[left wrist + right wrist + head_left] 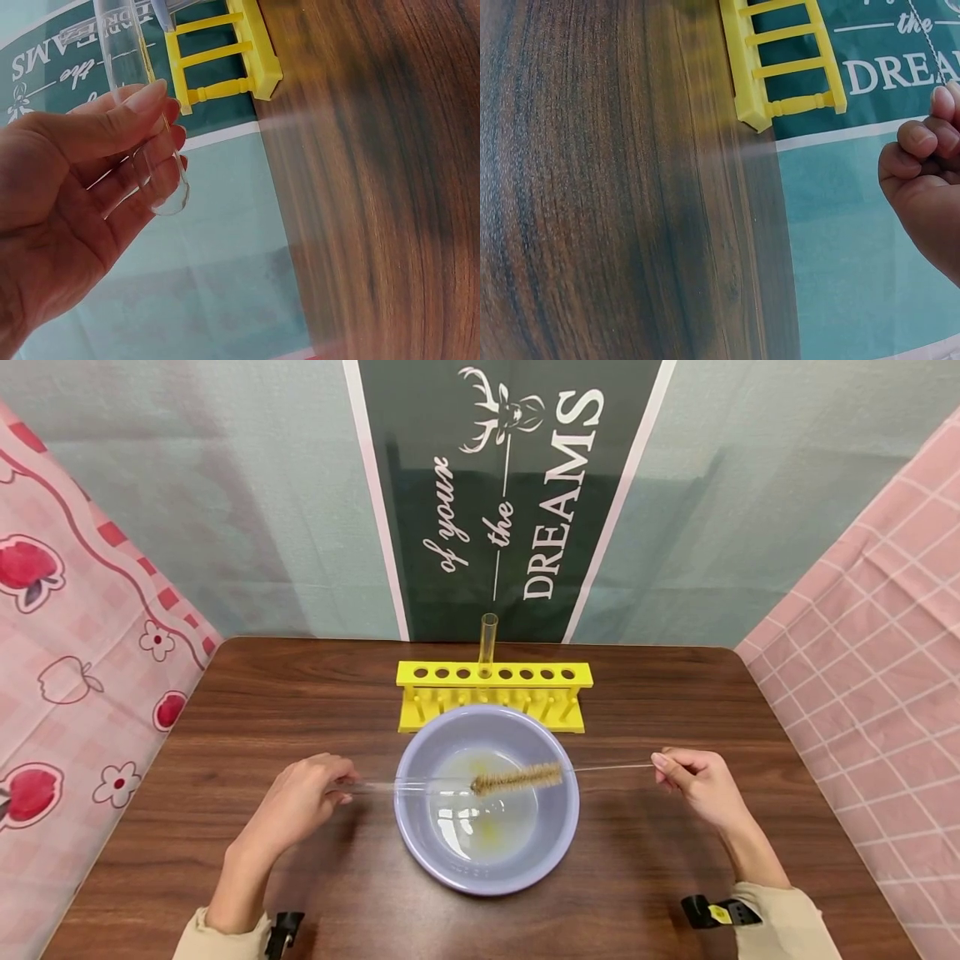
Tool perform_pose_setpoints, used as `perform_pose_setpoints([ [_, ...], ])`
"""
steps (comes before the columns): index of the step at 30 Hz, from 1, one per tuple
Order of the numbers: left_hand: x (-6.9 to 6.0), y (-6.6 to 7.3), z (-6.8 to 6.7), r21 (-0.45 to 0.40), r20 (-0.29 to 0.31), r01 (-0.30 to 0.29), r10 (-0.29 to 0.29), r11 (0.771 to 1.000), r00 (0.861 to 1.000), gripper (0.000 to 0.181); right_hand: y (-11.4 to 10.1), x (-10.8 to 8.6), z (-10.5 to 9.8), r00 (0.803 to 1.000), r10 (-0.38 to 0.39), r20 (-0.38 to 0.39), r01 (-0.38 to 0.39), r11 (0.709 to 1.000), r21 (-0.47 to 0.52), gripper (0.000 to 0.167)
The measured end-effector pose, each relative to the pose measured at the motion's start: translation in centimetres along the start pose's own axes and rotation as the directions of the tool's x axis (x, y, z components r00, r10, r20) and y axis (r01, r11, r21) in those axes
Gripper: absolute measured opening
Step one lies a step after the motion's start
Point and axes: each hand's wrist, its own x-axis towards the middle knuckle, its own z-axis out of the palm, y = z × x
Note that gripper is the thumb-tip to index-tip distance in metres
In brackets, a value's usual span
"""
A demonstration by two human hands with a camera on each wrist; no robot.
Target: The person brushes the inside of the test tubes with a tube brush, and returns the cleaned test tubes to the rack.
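Observation:
My left hand [303,793] holds a clear glass test tube [412,787] near its rounded end, thumb against fingers. In the left wrist view that closed end pokes out below the fingertips. The tube lies roughly level, its mouth above the lavender basin [567,835]. My right hand [697,783] pinches the thin wire handle of a test tube brush [521,778]. Its tan bristles hang over the basin, with the tip at the tube's mouth; I cannot tell whether it is just inside. Cloudy, yellow-tinged liquid [487,835] lies in the basin.
Behind the basin stands a yellow test tube rack [408,675], with one upright test tube [488,639] in it. Everything rests on a dark wood-grain table [300,693]. Patterned cloths hang at the back and both sides.

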Motion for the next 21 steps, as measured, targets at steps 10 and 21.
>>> perform_pose_setpoints([
  [10,0.22,0.43,-0.15,0.024,-0.019,0.015,-0.014,1.000,1.000,0.025,-0.30,0.06,0.03,1.000,-0.003,-0.030,0.003,1.000,0.023,0.035],
  [21,0.06,0.32,0.23,0.048,-0.046,-0.008,0.010,0.999,0.999,0.028,-0.46,0.05,0.07,0.999,0.031,0.011,-0.032,0.999,0.018,0.030],
])
